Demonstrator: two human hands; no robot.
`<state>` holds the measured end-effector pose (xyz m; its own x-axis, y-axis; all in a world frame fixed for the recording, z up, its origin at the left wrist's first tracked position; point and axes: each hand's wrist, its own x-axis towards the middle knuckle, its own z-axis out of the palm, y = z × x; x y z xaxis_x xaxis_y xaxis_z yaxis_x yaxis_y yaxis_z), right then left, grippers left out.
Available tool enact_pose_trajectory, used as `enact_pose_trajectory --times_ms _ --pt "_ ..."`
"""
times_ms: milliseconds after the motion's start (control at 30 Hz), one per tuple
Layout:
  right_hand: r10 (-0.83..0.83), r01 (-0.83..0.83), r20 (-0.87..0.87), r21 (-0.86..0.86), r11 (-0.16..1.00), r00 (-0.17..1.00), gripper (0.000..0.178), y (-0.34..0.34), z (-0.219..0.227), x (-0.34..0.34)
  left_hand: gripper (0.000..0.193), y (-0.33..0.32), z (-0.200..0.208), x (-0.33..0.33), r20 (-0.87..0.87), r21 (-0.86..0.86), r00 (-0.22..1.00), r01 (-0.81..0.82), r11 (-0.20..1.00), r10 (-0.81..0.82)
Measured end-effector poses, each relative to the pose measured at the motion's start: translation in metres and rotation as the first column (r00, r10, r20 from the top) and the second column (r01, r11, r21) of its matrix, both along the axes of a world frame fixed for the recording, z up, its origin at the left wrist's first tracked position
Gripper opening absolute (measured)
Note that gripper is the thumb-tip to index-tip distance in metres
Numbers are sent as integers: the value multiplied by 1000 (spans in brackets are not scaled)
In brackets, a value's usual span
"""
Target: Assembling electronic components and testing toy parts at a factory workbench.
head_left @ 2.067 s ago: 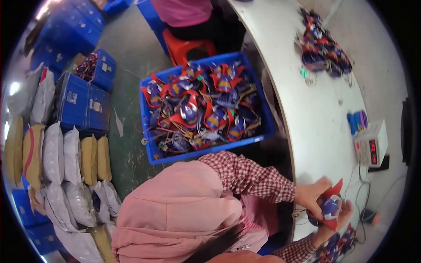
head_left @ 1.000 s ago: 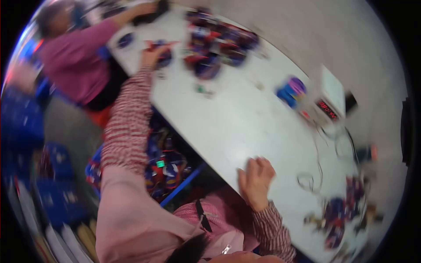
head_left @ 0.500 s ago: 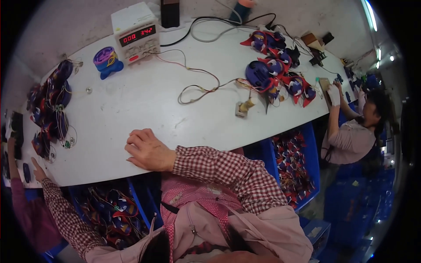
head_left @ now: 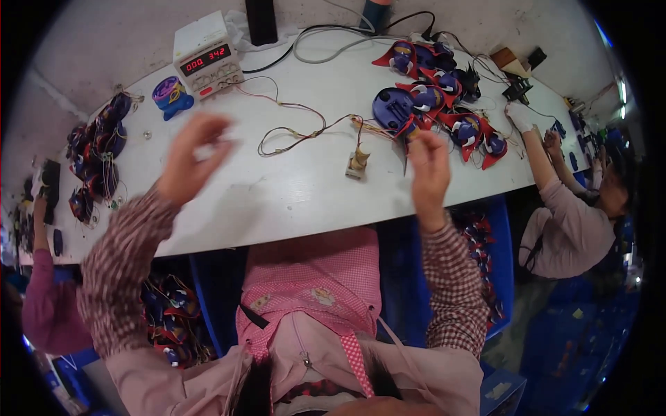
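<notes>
Above the left part of the white table (head_left: 208, 236), my left hand (head_left: 193, 158) is raised, blurred, its thumb and fingers apart around nothing. My right hand (head_left: 430, 170) reaches to the near edge of a pile of blue-and-red plastic toy shells (head_left: 430, 97), fingers pinched together. What lies between those fingertips is hidden against the pile. A round dark-blue shell (head_left: 393, 108) sits just left of them. Left of my right hand, a small block with a tan knob-like top (head_left: 356, 163) stands on the table, wires running up from it.
A white power supply (head_left: 206, 59) with red digits stands at the back, next to a blue-and-purple holder (head_left: 171, 97). Thin wires (head_left: 302, 130) loop mid-table. More shells (head_left: 97, 152) lie at left. Blue bins (head_left: 496, 256) hold shells below the edge. Co-workers sit either side.
My right hand has moved from the near table edge to the shell pile on the right. My left hand has come up from the lower left over the table.
</notes>
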<state>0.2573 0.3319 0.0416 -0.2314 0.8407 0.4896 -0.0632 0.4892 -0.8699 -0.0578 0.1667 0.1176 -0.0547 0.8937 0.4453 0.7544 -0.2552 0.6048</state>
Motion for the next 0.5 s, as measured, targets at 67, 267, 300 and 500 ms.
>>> enact_pose_trajectory --times_ms 67,267,300,500 --pt "-65 65 33 -11 998 997 22 39 11 25 27 70 19 62 -93 17 951 298 954 -295" --pt "82 -149 530 85 985 844 22 142 54 18 59 210 -15 170 -760 -214 438 529 821 -480" --pt "74 -208 660 128 970 748 24 156 56 13 61 223 -31 178 -809 -189 388 539 821 -441" --pt "-296 -626 936 348 698 191 40 197 32 -58 30 264 -91 199 -659 -375 551 349 859 -512"
